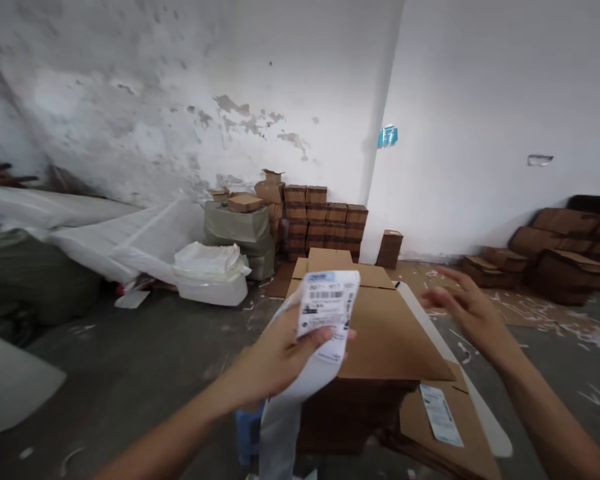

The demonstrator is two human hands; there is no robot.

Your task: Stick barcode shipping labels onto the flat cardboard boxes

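My left hand (287,350) is closed on a strip of printed shipping labels (327,303), its thumb pressed over the front one. The strip's pale backing trails down toward the floor. Behind and below it stands a stack of flattened cardboard boxes (390,333). Off to the right, my right hand (457,300) hangs in the air, fingers apart and slightly blurred, with nothing in it. Another shipping label (441,415) lies on a lower piece of cardboard (450,433) to the right of the stack.
Bundled cardboard (325,220) is piled along the wall, with more brown boxes (565,247) at the right. White wrapped bundles (145,233) lie at the left. A blue stool (249,433) shows partly beside the stack. Paper scraps (525,300) litter the floor.
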